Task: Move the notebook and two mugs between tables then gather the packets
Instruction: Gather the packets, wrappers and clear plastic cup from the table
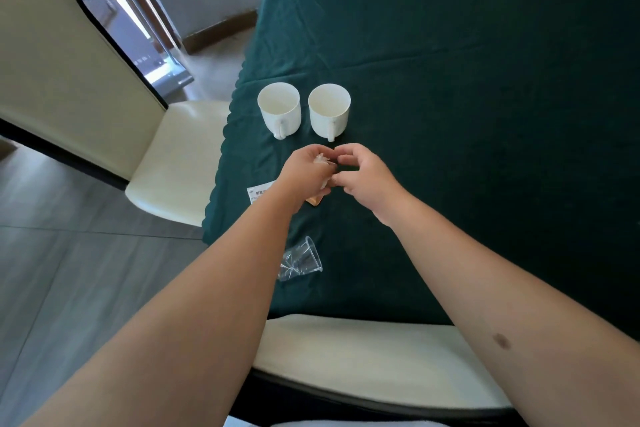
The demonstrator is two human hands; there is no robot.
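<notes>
Two white mugs stand side by side on the dark green tablecloth (450, 80), the left mug (279, 109) and the right mug (329, 111), handles toward me. Just in front of them my left hand (304, 170) is closed on a small clear packet (322, 160). My right hand (363, 173) is beside it, fingertips pinching at the same packet. A white printed packet (259, 192) and an orange-brown packet (314, 200) lie on the cloth partly under my left wrist. No notebook is visible.
A crumpled clear plastic cup (301, 258) lies on its side near the table's front left edge. A cream chair (176, 163) stands at the table's left, another cream chair (374, 364) right in front of me. Grey floor stretches to the left.
</notes>
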